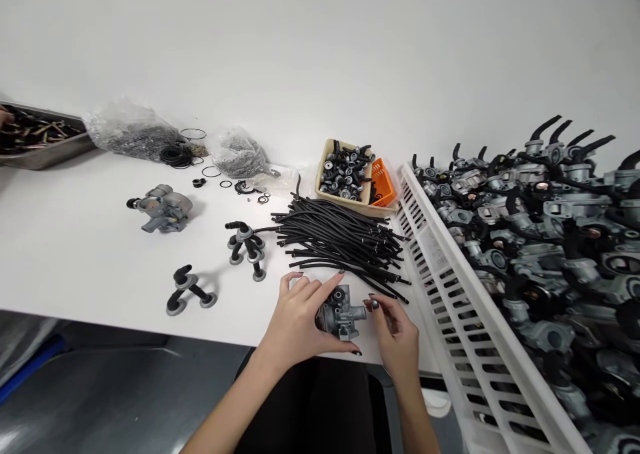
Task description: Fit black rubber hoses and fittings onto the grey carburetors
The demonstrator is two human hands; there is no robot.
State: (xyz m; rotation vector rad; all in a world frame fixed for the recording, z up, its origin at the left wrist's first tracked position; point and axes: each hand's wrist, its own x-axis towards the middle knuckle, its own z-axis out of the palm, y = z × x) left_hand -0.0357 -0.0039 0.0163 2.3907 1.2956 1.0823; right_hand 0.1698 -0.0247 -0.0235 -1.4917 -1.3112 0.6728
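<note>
A grey metal carburetor (343,313) is held near the table's front edge. My left hand (300,317) is closed around its left side, with the thumb below and the index finger above. Just right of the carburetor's short pipe, my right hand (397,334) has its thumb and fingers pinched together. Whatever sits in that pinch, if anything, is too small to make out. Black rubber hoses (345,237) lie in a pile beyond both hands. To the left stand black elbow tubes with grey caps (245,244), and another such group (187,291) is closer to the edge.
A white slotted crate (450,314) full of carburetors borders the right side. Behind the hoses are a cream bin (326,157) of capped elbows and an orange basket (384,177). Another carburetor (163,209), rubber rings (176,155), plastic bags (133,131) and a metal tray (45,155) lie leftward.
</note>
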